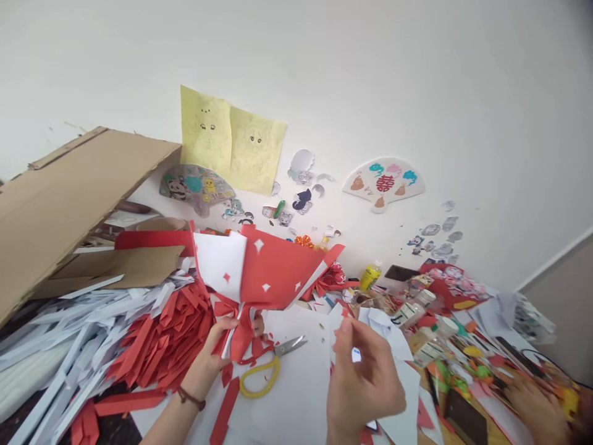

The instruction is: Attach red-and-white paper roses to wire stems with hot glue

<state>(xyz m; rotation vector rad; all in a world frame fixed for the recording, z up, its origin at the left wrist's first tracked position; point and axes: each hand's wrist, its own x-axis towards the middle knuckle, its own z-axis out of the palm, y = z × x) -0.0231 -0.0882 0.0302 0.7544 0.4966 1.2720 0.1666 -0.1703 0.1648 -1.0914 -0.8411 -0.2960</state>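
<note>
The left forearm (178, 417) is slim and smooth, its visible length uncovered by any sleeve. Around its wrist goes a narrow bracelet (191, 399), dark reddish brown and cord-like, with a small, darker, rounded knob along the band where it crosses the near edge; whether that is a bead or a knot is too small to tell. The left hand (220, 347) is ungloved, with slender fingers. The right hand (365, 374) is bare too, broad across its back, and its wrist runs out of view at the bottom.
</note>
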